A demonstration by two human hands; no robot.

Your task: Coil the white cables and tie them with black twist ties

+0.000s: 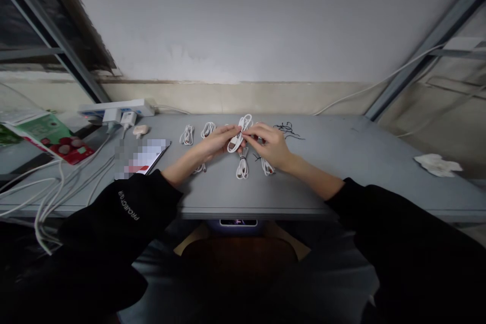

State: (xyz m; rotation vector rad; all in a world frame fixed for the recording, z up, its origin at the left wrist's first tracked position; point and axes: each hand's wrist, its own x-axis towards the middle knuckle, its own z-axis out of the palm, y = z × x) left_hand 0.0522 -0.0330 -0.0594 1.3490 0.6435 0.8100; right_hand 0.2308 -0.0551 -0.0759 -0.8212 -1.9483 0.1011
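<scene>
My left hand (217, 143) and my right hand (268, 145) meet above the grey table (334, 162), with the fingertips of both pinching a coiled white cable (239, 134). Several other bundled white cables lie on the tabletop around them. One (187, 135) and another (208, 130) sit beyond my left hand, a third (242, 165) lies just below the held coil, and a fourth (267, 166) lies under my right wrist. Thin black cords (287, 130) lie tangled beyond my right hand.
A white power strip (116, 108) with plugged-in chargers sits at the table's far left, and loose white cables (45, 197) hang over the edge there. A printed packet (51, 137), a blurred card (142, 157) and a crumpled tissue (438, 165) lie about. A wall stands behind.
</scene>
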